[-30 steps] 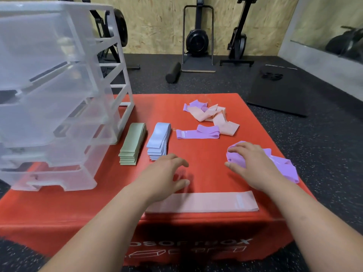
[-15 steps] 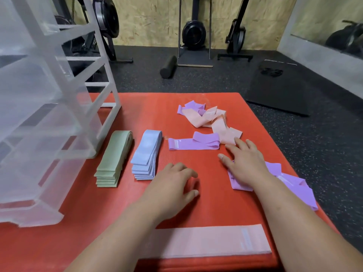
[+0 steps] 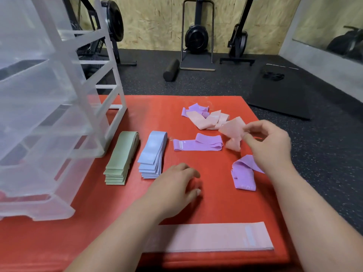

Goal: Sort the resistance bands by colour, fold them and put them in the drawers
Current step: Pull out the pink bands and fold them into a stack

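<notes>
Right, my right hand [image 3: 269, 144] pinches a pink band [image 3: 232, 132] clear of the red mat [image 3: 225, 205], toward its right edge, probably bound for the flat pink one [image 3: 208, 239] along the near edge; left hand [image 3: 176, 185] rests slack, fingers apart, beside the blue stack [image 3: 152, 156].

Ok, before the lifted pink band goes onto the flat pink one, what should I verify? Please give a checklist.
1. Right hand pinches lifted pink band: ok.
2. Lifted band clear of the loose pink pile: cannot tell, blurred.
3. Lifted band straightened: not ok, crumpled.
4. Left hand free to help: ok, holds nothing.
5. Flat pink band uncovered: not ok, left forearm crosses its left end.
</notes>
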Available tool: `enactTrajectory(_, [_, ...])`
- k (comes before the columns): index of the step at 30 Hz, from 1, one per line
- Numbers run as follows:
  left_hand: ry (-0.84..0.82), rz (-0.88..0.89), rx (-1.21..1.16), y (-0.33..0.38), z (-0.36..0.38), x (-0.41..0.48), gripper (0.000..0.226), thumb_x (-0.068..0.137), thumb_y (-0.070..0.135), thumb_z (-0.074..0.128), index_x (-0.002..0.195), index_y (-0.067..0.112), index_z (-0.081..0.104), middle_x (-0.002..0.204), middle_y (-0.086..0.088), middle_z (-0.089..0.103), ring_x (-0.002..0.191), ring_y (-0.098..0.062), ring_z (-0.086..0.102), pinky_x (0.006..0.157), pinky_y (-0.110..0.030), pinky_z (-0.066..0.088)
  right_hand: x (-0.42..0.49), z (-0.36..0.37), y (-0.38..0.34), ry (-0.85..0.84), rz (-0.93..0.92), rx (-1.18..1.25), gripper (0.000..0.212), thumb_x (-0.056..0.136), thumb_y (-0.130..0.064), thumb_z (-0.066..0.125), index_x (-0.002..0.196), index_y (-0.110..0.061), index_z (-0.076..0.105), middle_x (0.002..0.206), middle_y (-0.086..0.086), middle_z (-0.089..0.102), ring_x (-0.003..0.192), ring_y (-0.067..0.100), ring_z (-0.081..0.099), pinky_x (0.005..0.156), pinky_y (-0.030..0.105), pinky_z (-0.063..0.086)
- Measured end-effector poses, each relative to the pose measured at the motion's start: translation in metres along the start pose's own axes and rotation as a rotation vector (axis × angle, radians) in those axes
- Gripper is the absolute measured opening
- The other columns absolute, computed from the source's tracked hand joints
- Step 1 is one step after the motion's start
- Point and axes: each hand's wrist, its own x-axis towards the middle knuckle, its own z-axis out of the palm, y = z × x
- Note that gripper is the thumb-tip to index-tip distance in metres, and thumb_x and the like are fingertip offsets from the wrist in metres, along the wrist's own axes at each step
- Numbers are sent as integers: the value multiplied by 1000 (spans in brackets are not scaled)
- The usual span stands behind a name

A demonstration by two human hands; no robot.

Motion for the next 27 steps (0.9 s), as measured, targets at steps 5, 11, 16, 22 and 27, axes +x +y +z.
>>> enactTrajectory(5, [73, -30, -17, 5, -8, -10, 37, 98, 46, 64, 133, 36, 61, 125, 14, 56, 117, -14, 57, 97, -38, 51, -24, -13, -10, -446, -102, 62, 30, 85, -9, 83, 103, -28, 68, 101, -5, 76, 91, 14, 75, 86, 30, 59])
enactTrajectory(11, [80, -57, -8, 7, -11, -18, 37, 97, 45, 67, 132, 33, 63, 121, 11, 59, 115, -16, 59, 96, -40, 53, -53, -20, 14, -769, -60, -209, 20, 86, -20, 85, 101, -32, 78, 98, -19, 78, 94, 0, 73, 91, 34, 58])
enactTrajectory(16, [58, -63, 19, 11, -10, -19, 37, 98, 44, 66, 133, 33, 63, 126, 10, 59, 118, -18, 58, 98, -39, 51, -46, -26, 26, -491, -57, -416, 21, 88, -24, 80, 99, -41, 75, 98, -23, 74, 92, -2, 67, 75, 7, 41])
enactTrajectory(22, [43, -65, 33, 13, -5, -13, 36, 96, 44, 67, 130, 33, 64, 121, 8, 60, 115, -20, 60, 95, -41, 52, -52, -4, 28, -515, -143, -604, 17, 90, -49, 73, 103, -39, 73, 96, -20, 67, 99, 17, 55, 85, 39, 50])
enactTrajectory(27, [51, -60, 35, 8, -1, -9, 34, 96, 46, 66, 128, 34, 64, 117, 10, 59, 111, -18, 60, 92, -42, 54, -51, 16, 30, -465, -201, -836, 16, 90, -50, 69, 91, -35, 75, 88, -12, 65, 95, 22, 52, 74, 36, 41])
